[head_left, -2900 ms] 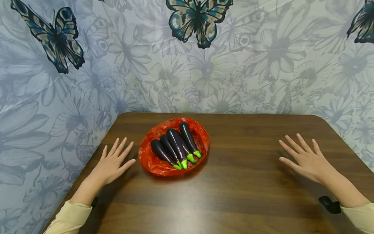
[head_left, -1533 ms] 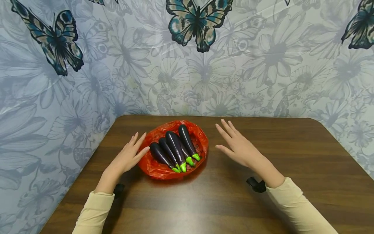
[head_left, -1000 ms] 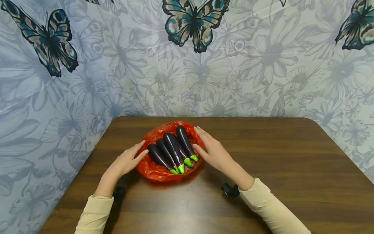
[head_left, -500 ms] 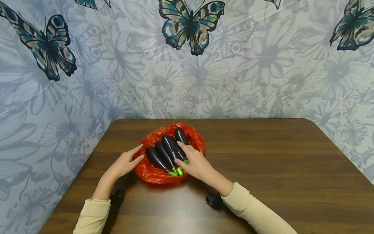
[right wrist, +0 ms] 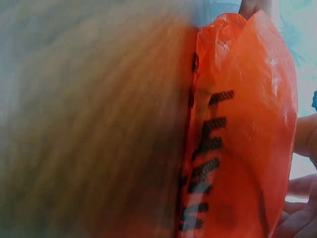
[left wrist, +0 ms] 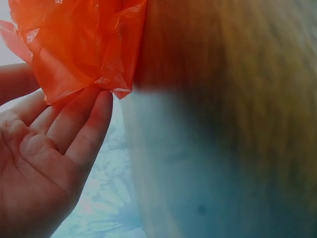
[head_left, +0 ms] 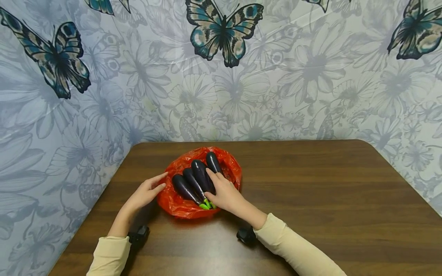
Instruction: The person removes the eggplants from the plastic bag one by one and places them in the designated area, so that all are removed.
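Observation:
Several dark purple eggplants (head_left: 185,188) with bright green stem ends lie side by side in a red plastic bag (head_left: 177,212), its rim spread into a round shape on the table. My right hand (head_left: 226,193) reaches over the bag's right side and grips an eggplant near its middle, covering much of it. At the bag's left edge my left hand (head_left: 143,195) touches the rim, thumb and forefinger apart. In the left wrist view the fingers (left wrist: 81,129) are fairly straight against the red plastic. The right wrist view shows the bag's side with dark lettering, hiding the eggplants.
The brown wooden table (head_left: 310,184) extends to both sides and in front of the bag. A wall covering with flowers and butterflies (head_left: 224,32) stands behind it. Black wrist cameras (head_left: 246,235) sit under both wrists.
From far right, my right hand has moved left over the bag and onto an eggplant. My left hand has come in to the bag's left rim. The view has tilted slightly upward.

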Action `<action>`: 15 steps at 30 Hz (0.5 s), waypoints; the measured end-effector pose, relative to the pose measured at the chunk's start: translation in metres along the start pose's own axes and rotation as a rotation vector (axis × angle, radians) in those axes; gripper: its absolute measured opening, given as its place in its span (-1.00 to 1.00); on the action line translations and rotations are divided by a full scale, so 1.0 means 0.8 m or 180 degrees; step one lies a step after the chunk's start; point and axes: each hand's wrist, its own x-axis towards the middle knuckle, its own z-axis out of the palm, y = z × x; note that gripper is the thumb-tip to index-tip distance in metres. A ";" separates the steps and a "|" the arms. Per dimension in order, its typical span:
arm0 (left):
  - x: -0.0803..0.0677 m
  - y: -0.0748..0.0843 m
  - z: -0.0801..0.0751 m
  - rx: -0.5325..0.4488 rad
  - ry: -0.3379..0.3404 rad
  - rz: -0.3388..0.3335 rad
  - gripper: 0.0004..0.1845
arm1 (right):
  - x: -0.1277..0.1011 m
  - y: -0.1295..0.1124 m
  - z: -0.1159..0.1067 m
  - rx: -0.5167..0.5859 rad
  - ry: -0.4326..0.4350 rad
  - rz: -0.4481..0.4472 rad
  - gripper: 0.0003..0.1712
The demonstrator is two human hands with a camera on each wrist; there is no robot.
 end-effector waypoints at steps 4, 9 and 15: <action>0.002 -0.005 -0.001 -0.0101 -0.0007 -0.0023 -0.50 | 0.001 -0.001 0.001 0.0032 0.0000 -0.0013 -0.18; 0.003 -0.008 0.000 -0.0139 0.0006 -0.0047 -0.51 | 0.002 0.002 0.001 0.0251 -0.0005 0.0041 -0.24; 0.003 -0.008 -0.001 -0.0123 0.0013 -0.0044 -0.51 | 0.002 0.007 -0.004 0.0888 -0.0025 0.0079 -0.34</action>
